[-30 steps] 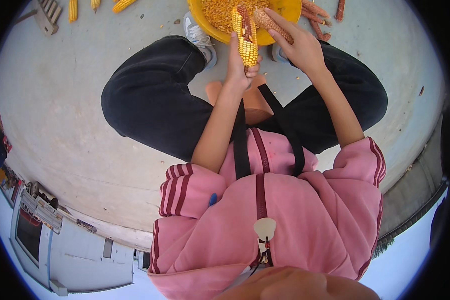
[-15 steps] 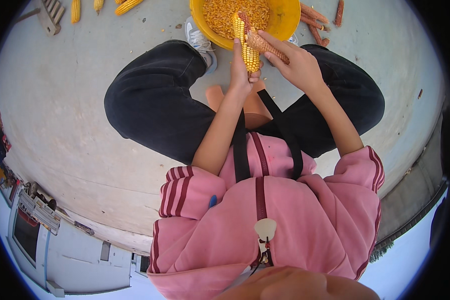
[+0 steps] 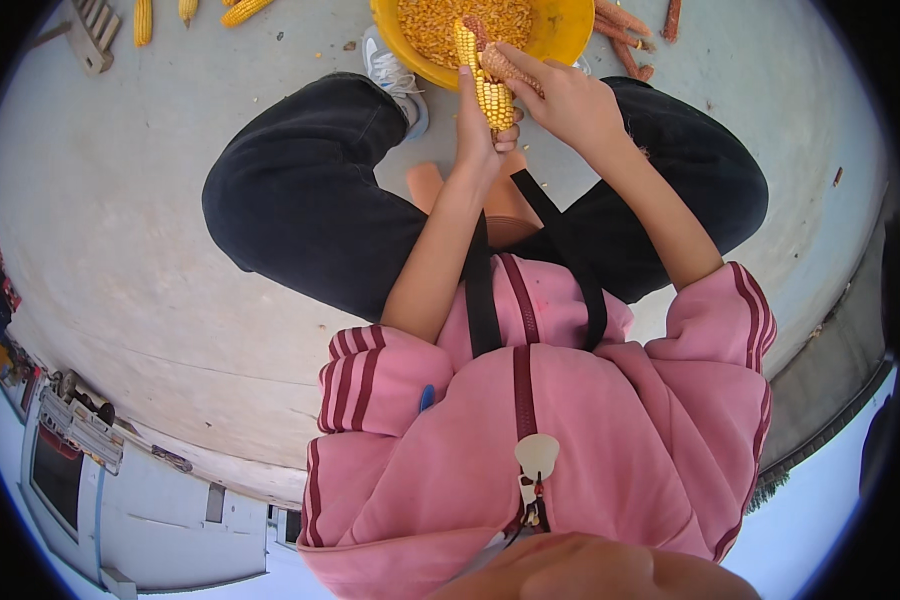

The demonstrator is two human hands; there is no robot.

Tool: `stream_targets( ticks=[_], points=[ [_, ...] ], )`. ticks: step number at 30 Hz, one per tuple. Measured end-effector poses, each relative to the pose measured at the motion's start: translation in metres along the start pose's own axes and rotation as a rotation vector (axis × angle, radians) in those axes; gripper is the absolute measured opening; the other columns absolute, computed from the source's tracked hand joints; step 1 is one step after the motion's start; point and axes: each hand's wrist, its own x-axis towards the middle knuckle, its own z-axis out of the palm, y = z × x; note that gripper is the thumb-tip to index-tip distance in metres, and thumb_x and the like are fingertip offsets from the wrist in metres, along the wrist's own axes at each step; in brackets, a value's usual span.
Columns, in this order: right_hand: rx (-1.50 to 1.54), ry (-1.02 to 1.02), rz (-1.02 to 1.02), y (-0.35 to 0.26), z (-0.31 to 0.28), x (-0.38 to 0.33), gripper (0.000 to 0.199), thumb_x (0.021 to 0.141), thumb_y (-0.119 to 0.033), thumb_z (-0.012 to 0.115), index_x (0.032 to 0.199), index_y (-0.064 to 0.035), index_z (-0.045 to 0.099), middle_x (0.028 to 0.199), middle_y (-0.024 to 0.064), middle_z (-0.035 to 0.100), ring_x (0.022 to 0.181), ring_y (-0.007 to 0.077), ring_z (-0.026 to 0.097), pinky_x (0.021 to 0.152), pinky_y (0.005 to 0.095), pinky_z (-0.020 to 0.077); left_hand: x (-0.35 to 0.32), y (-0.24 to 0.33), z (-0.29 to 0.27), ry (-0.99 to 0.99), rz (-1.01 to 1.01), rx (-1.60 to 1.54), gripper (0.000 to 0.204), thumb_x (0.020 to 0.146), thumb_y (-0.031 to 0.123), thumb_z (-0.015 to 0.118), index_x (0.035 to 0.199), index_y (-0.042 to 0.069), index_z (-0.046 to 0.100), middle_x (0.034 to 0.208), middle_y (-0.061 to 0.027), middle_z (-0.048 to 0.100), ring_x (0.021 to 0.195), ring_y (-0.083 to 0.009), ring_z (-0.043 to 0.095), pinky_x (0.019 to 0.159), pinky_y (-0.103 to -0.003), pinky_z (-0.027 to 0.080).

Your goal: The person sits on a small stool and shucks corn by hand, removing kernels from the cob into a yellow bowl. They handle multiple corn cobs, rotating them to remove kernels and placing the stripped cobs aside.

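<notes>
Far left, upper edge: small grey wooden frame (image 3: 92, 30) lying on the pale concrete floor (image 3: 120, 220), with three whole yellow corn ears (image 3: 185, 12) resting just beside it, untouched.

Centre top: round yellow plastic basin (image 3: 560, 35) sitting between the feet, holding a heap of loose golden kernels (image 3: 475, 22). Grey laced sneaker (image 3: 395, 75) touching its left rim.

Left hand (image 3: 475, 130) closing firmly around the lower end of a partly stripped yellow corn cob (image 3: 488, 85), holding it nearly upright, upper end over the basin's near rim. Kernels showing on the lower and middle part; reddish bare core showing at the top.

Right hand (image 3: 565, 100) gripping a bare reddish-brown spent cob (image 3: 505, 68), fingers wrapped around it, pressing it across the yellow ear's upper part, touching.

Right of the basin: several more bare reddish cobs (image 3: 625, 25) lying on the floor.

Judging the step in hand: shelling, mid-ear, using the spent cob as a rubbing tool, kernels dropping toward the basin. Roughly the top portion appearing done; most of the ear remaining.

Next move likely calling for: steady clamp from the left, rubbing pressure bearing down against the next kernel rows, turning the ear bit by bit to expose fresh rows, keeping the ear over the basin to catch the fall.
</notes>
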Motion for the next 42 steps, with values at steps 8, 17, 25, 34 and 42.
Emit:
stream_targets(
  ticks=[8, 17, 25, 34, 42],
  points=[
    [0.325, -0.026, 0.129, 0.022, -0.017, -0.016, 0.044, 0.088, -0.037, 0.05, 0.131, -0.0335, 0.042, 0.081, 0.0136, 0.064, 0.074, 0.0304, 0.063, 0.065, 0.0368, 0.0495, 0.005, 0.002, -0.01, -0.03, -0.159, -0.109, 0.07, 0.078, 0.074, 0.032, 0.088, 0.007, 0.05, 0.057, -0.0051, 0.046, 0.031, -0.006, 0.027, 0.027, -0.017, 0.017],
    [0.069, -0.006, 0.009, 0.008, -0.002, -0.019, 0.042, 0.086, -0.038, 0.052, 0.127, -0.0325, 0.046, 0.084, 0.0093, 0.064, 0.068, 0.0278, 0.063, 0.056, 0.0342, 0.051, 0.003, -0.001, -0.007, -0.053, -0.067, 0.071, 0.061, 0.082, 0.07, 0.03, 0.09, 0.013, 0.05, 0.057, -0.0062, 0.047, 0.031, -0.0061, 0.028, 0.027, -0.018, 0.017],
    [0.207, 0.075, 0.127, 0.012, -0.005, 0.002, 0.04, 0.084, -0.04, 0.053, 0.124, -0.0325, 0.05, 0.081, 0.0085, 0.065, 0.067, 0.0256, 0.064, 0.055, 0.0334, 0.052, 0.005, 0.004, -0.015, -0.086, -0.209, -0.156, 0.066, 0.08, 0.072, 0.031, 0.087, 0.009, 0.051, 0.055, -0.0054, 0.046, 0.031, -0.0064, 0.027, 0.027, -0.018, 0.018],
    [0.133, -0.018, 0.019, 0.002, -0.004, -0.023, 0.041, 0.084, -0.039, 0.053, 0.124, -0.0308, 0.05, 0.082, 0.0078, 0.065, 0.068, 0.0262, 0.064, 0.057, 0.0342, 0.0525, 0.003, 0.0, -0.009, -0.05, -0.122, -0.088, 0.064, 0.081, 0.072, 0.028, 0.083, 0.011, 0.051, 0.056, -0.0036, 0.045, 0.03, -0.0064, 0.028, 0.027, -0.018, 0.017],
    [0.13, 0.102, 0.015, 0.001, 0.01, 0.01, 0.041, 0.084, -0.04, 0.053, 0.123, -0.0294, 0.052, 0.081, 0.0094, 0.065, 0.068, 0.0272, 0.064, 0.059, 0.0353, 0.0527, 0.006, 0.002, -0.01, -0.059, -0.184, -0.14, 0.066, 0.079, 0.073, 0.028, 0.086, 0.012, 0.051, 0.056, -0.0047, 0.045, 0.03, -0.0064, 0.027, 0.027, -0.018, 0.017]
  ],
)
